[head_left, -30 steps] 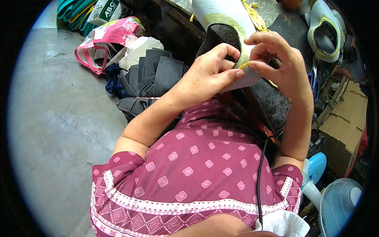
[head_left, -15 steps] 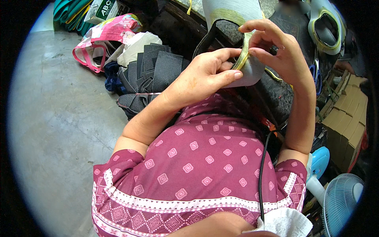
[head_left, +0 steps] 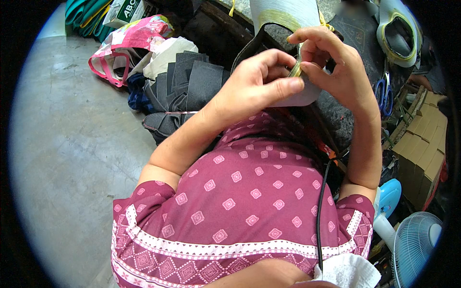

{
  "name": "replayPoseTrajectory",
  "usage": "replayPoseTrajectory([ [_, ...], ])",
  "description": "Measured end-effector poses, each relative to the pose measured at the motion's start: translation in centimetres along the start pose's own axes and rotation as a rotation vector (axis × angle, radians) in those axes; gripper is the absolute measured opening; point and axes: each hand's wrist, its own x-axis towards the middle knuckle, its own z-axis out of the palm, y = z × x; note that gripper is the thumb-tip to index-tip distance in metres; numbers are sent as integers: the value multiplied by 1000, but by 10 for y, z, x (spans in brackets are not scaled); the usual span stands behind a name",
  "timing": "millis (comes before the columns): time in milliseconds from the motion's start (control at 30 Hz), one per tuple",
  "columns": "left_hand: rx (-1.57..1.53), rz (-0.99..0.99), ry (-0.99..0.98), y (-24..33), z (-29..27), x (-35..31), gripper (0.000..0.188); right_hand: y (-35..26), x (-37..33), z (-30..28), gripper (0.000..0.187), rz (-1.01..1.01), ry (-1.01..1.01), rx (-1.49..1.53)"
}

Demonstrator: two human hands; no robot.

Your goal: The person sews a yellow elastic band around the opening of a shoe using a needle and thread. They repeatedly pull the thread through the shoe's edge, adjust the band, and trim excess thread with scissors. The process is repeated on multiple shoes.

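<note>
A pale grey, curved piece that looks like a shoe upper [head_left: 303, 96] is held over my lap. It has a dark lining and yellowish glue along the rim of its opening. My left hand [head_left: 259, 79] pinches that rim between thumb and fingers, from the left. On the other side my right hand [head_left: 338, 65] is closed at the same spot, thumb and fingertips curled together on the rim. The fingers partly hide the edge there. A similar grey piece with an oval opening [head_left: 398, 36] lies at the far right, near blue-handled scissors [head_left: 384, 93].
Dark grey fabric pieces [head_left: 204, 79] are stacked to my left, beside a pink bag [head_left: 139, 41]. At the right are a dark work surface [head_left: 343, 122], a cardboard stack [head_left: 420, 137] and a fan [head_left: 417, 247]. A black cord [head_left: 318, 216] runs down my shirt.
Both hands have shifted slightly along the rim and come closer together. Less of the yellowish edge shows between them.
</note>
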Motion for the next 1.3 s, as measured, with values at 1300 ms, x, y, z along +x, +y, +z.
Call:
replayPoseTrajectory([
  [1300, 288, 23, 61, 1, -16, 11, 23, 4, -33, -1, 51, -20, 421, -94],
])
